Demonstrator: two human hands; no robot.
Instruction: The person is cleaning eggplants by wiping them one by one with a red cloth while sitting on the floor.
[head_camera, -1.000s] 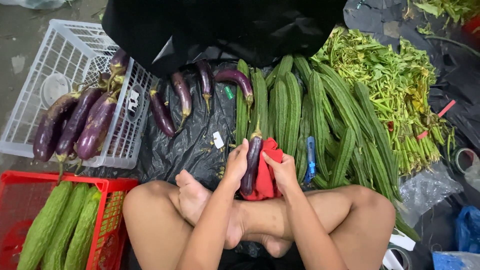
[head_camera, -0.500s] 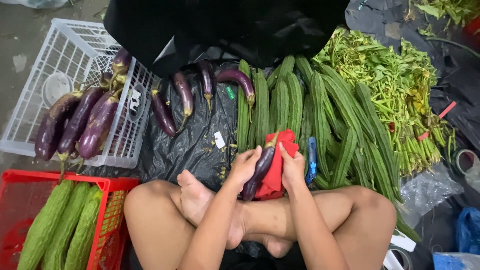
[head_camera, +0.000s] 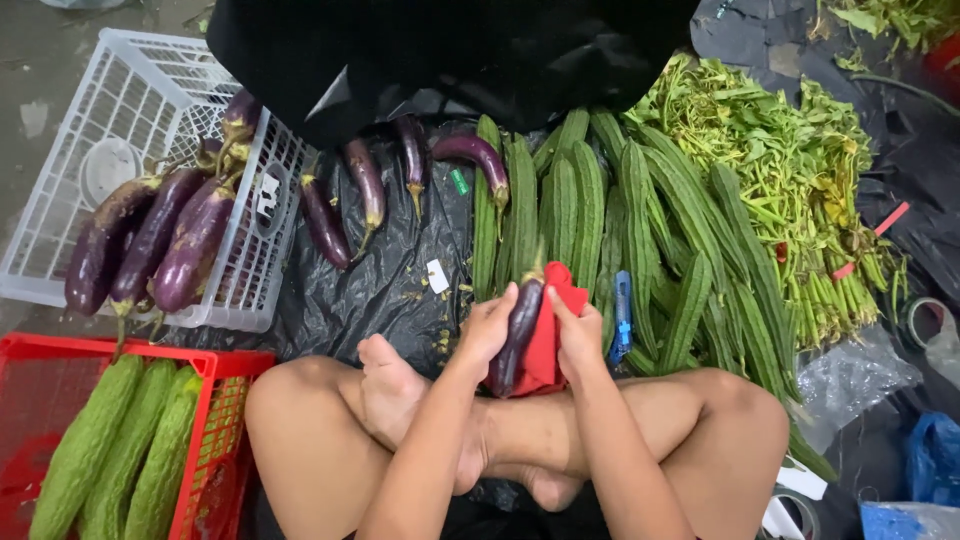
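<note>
I sit cross-legged on the ground. My left hand (head_camera: 487, 328) grips a dark purple eggplant (head_camera: 519, 330) held upright over my ankles. My right hand (head_camera: 577, 335) presses a red cloth (head_camera: 545, 345) against the eggplant's right side. Several more purple eggplants (head_camera: 365, 185) lie on a black plastic sheet (head_camera: 390, 280) just ahead of my knees.
A white plastic crate (head_camera: 120, 120) at the left bears three eggplants (head_camera: 150, 245). A red crate (head_camera: 60, 385) at bottom left holds bitter gourds (head_camera: 120, 450). Ridged green gourds (head_camera: 620, 220) lie ahead, leafy greens (head_camera: 790, 190) at the right. A blue cutter (head_camera: 622, 315) lies beside my right hand.
The eggplant has turned and tilted between my hands while the red cloth shifted up along its right side. Everything else stays where it was.
</note>
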